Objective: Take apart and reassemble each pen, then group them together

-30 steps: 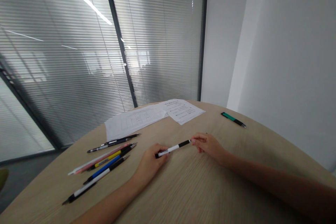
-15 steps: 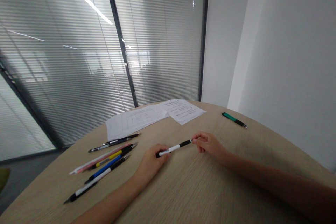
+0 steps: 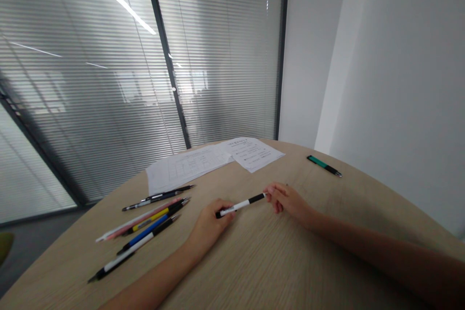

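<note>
A white pen with a black grip [image 3: 241, 205] slants between my two hands over the round wooden table [image 3: 254, 261]. My left hand [image 3: 214, 220] holds its black rear end between thumb and fingers. The fingertips of my right hand [image 3: 285, 198] are pinched at the other end, hiding the tip. Left of my left hand lie several pens, among them a blue one [image 3: 148, 231], a yellow one [image 3: 154, 218] and a white-and-black one [image 3: 129, 253].
Printed sheets of paper [image 3: 192, 163] lie at the table's far edge. A green pen [image 3: 322, 164] rests at the back right. Behind the table stand a glass partition with blinds [image 3: 228, 58] and a white wall [image 3: 399, 82].
The fingers of my right hand have shifted slightly left, closer around the pen's tip. My left hand and the pen look unmoved.
</note>
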{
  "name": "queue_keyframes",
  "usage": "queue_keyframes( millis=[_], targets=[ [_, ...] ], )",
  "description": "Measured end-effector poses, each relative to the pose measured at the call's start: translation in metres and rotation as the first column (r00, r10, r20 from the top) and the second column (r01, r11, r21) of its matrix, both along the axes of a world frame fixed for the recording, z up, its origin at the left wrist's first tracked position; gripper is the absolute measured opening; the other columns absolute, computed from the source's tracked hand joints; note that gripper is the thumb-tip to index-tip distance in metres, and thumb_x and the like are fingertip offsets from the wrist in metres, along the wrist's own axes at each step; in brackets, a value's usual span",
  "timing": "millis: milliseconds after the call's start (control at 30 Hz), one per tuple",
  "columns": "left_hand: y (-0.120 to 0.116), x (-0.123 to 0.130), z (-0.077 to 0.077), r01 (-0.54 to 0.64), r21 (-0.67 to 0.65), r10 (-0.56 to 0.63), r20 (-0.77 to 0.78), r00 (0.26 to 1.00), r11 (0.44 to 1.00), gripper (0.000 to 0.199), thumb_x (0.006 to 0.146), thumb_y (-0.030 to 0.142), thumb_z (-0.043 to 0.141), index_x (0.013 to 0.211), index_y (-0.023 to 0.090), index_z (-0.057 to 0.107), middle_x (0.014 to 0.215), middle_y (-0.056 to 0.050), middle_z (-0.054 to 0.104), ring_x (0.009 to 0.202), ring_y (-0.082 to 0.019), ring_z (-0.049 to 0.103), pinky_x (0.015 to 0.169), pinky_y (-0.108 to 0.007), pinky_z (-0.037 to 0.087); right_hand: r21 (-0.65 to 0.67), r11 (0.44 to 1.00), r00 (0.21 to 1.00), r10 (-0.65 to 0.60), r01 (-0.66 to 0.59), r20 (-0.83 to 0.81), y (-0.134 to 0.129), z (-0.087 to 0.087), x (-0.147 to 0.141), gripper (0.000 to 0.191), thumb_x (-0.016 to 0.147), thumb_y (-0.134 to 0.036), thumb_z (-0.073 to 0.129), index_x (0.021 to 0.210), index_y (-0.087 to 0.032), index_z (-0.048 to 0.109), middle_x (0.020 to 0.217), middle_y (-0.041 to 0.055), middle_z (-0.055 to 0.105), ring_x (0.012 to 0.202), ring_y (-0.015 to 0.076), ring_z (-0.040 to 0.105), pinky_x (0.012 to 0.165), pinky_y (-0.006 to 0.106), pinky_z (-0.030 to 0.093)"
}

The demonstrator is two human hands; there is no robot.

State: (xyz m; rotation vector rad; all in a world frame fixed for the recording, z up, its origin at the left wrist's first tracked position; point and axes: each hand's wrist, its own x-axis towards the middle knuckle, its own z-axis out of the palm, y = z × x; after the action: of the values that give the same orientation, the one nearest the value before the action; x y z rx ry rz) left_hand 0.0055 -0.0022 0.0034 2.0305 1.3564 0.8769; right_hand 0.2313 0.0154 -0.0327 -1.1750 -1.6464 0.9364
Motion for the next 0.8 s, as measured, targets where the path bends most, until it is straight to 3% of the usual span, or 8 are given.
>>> queue_keyframes(
  millis=[133, 267, 400, 633, 733, 800],
  targets=[
    [-0.0004, 0.0004, 0.0011, -0.007, -0.021, 0.007, -0.005, 1.0, 1.0, 0.017, 0.065, 0.026, 0.05, 0.074, 0.018, 0.063, 0.072, -0.001, 0.062, 0.069, -0.018, 0.055, 0.059, -0.025, 0.04, -0.038, 0.999, 0.998, 0.003, -0.005, -0.068, -0.0013, 0.0035, -0.0028, 0.011, 0.078, -0.027, 0.043, 0.081, -0.018, 0.05, 0.067, -0.0023, 0.055, 0.04, 0.0046, 0.045, 0.036, 0.016, 0.032],
    [-0.0009, 0.0013, 0.0023, -0.012, -0.005, 0.012, -0.023, 1.0, 1.0, 0.016, 0.065, 0.025, 0.05, 0.073, 0.018, 0.062, 0.072, -0.001, 0.062, 0.069, -0.017, 0.055, 0.059, -0.025, 0.04, -0.053, 0.998, 0.999, 0.014, -0.016, -0.037, -0.0031, 0.0051, -0.0028, 0.005, 0.075, -0.023, 0.047, 0.076, -0.018, 0.049, 0.059, -0.0038, 0.055, 0.04, 0.0052, 0.045, 0.038, 0.016, 0.031],
    [-0.0023, 0.002, 0.0036, -0.007, -0.004, 0.007, -0.022, 1.0, 1.0, 0.017, 0.064, 0.026, 0.051, 0.073, 0.018, 0.063, 0.07, -0.001, 0.062, 0.067, -0.018, 0.055, 0.059, -0.026, 0.04, -0.031, 0.999, 0.999, 0.024, -0.024, 0.027, -0.0041, 0.004, -0.001, 0.015, 0.078, -0.026, 0.045, 0.067, -0.018, 0.051, 0.047, -0.005, 0.049, 0.041, 0.0065, 0.044, 0.041, 0.017, 0.032],
    [-0.003, 0.002, 0.0046, -0.002, -0.007, 0.002, -0.039, 0.999, 1.0, 0.018, 0.063, 0.026, 0.05, 0.073, 0.019, 0.063, 0.072, -0.002, 0.062, 0.068, -0.018, 0.055, 0.06, -0.026, 0.04, -0.008, 1.0, 0.998, 0.0, 0.0, 0.064, -0.0022, 0.0023, -0.0014, 0.028, 0.083, -0.029, 0.037, 0.061, -0.017, 0.051, 0.045, -0.0035, 0.048, 0.043, 0.0081, 0.046, 0.046, 0.019, 0.035],
    [-0.0017, 0.0015, 0.0029, 0.002, -0.017, -0.002, -0.029, 1.0, 1.0, 0.019, 0.064, 0.027, 0.049, 0.075, 0.018, 0.062, 0.073, -0.002, 0.062, 0.069, -0.018, 0.054, 0.061, -0.026, 0.04, -0.002, 1.0, 1.0, 0.006, -0.006, 0.028, -0.003, 0.0024, -0.001, 0.026, 0.083, -0.033, 0.035, 0.07, -0.018, 0.052, 0.055, -0.0023, 0.052, 0.042, 0.0075, 0.045, 0.043, 0.019, 0.034],
    [-0.0007, 0.001, 0.0013, -0.007, -0.019, 0.007, -0.018, 1.0, 1.0, 0.02, 0.064, 0.028, 0.049, 0.076, 0.018, 0.062, 0.072, -0.002, 0.062, 0.069, -0.018, 0.054, 0.061, -0.026, 0.04, 0.031, 0.998, 0.998, -0.054, 0.053, 0.013, -0.005, 0.0023, -0.0006, 0.023, 0.082, -0.033, 0.036, 0.079, -0.019, 0.053, 0.066, -0.0008, 0.056, 0.044, 0.0075, 0.046, 0.043, 0.02, 0.035]
  ],
)
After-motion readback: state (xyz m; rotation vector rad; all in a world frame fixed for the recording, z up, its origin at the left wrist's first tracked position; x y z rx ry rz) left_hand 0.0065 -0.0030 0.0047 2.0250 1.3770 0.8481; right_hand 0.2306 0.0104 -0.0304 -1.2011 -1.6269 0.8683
